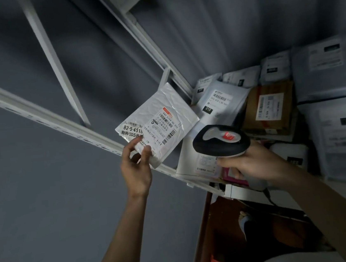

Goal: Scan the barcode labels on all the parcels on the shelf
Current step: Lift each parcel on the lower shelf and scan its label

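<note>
We hold a white poly mailer (pixel 158 124) in our left hand (pixel 137 171), thumb and fingers pinching its lower corner, so it hangs above the shelf rail (pixel 58 120) with its barcode label (pixel 163 127) facing us. Our right hand (pixel 255 162) is wrapped around the grip of the barcode scanner (pixel 220 140), whose head sits just right of the mailer and in front of the stacked parcels. Right of the mailer lie a grey mailer (pixel 218 102) marked 010, a brown cardboard box (pixel 271 109) and more grey bags (pixel 329 70) (their labels blurred). The risk, we judge, is a misread: the mailer carries several barcodes close together, and its film is wrinkled, so the beam may catch the wrong code. A corner pinch could also let it slip.
</note>
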